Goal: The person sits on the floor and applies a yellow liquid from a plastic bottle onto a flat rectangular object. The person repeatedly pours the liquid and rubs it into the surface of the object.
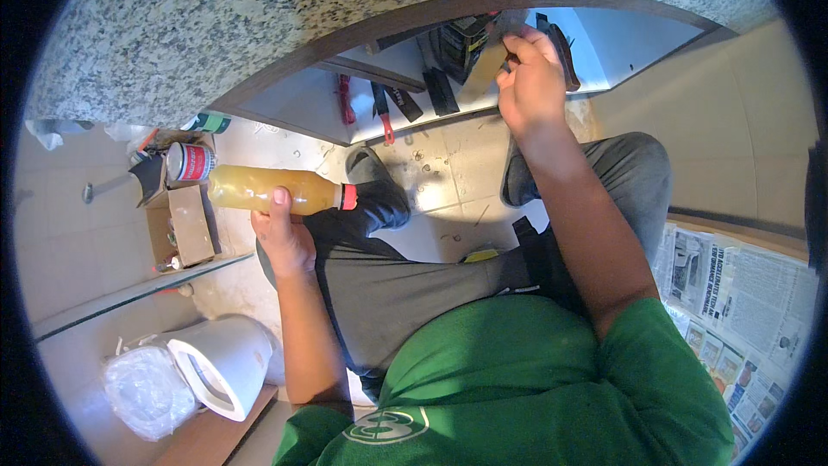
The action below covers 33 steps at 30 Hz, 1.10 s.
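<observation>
My left hand [285,237] is closed around a clear plastic bottle [267,189] of yellow liquid, tipped onto its side with the red cap pointing right. My right hand [533,78] reaches into the open cabinet under the counter. Its fingers pinch a flat grey-brown piece [486,65], blurred, whose kind I cannot make out. Beside that hand, dark items [457,47] and a brown-black object [562,52] stand in the cabinet. Further left on the cabinet floor [366,125] lie a red cord bundle [346,99], a red-and-black hand tool [383,112] and black strips [440,91].
A speckled granite counter [345,0] overhangs the cabinet. Beyond the bottle are a red-labelled can [190,161] and a cardboard box [191,224]. A white toilet [228,367] stands lower left, newspapers [733,293] lie at right, and debris dots the tiled floor [431,168].
</observation>
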Motion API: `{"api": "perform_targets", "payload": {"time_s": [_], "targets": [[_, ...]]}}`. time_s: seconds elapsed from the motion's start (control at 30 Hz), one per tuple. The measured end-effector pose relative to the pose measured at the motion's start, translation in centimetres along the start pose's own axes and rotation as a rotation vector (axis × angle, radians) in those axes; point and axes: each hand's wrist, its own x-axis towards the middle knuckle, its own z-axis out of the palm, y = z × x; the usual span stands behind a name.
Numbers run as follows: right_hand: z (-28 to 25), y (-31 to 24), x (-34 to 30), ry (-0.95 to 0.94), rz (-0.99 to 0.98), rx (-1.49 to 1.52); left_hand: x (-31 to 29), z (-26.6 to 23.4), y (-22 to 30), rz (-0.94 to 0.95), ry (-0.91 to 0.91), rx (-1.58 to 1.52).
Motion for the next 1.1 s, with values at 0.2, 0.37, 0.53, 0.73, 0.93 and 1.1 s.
{"api": "perform_targets", "payload": {"time_s": [0.2, 0.37, 0.53, 0.73, 0.93, 1.1], "targets": [[2.4, 0.3, -0.5, -0.015, -0.092, 0.012, 0.6, 0.2, -0.2, 0.022, -0.023, -0.031], [3.5, 2.3, -0.9, -0.042, -0.091, -0.05, 0.6, 0.1, -0.1, 0.026, -0.014, -0.036], [4.3, 4.4, -1.3, -0.122, -0.128, -0.109, 0.7, 0.0, -0.1, 0.001, -0.017, -0.053], [4.8, 6.5, -3.6, -0.271, -0.068, -0.447, 0.6, 0.0, 0.1, 0.0, -0.003, -0.071], [-1.2, 6.1, -2.3, -0.453, 0.164, -0.235, 0.5, -0.1, 0.3, 0.009, 0.023, -0.08], [-0.4, -0.2, -1.7, -0.496, 0.244, 0.262, 0.5, -1.3, -0.3, 0.024, -0.02, -0.018]]}}
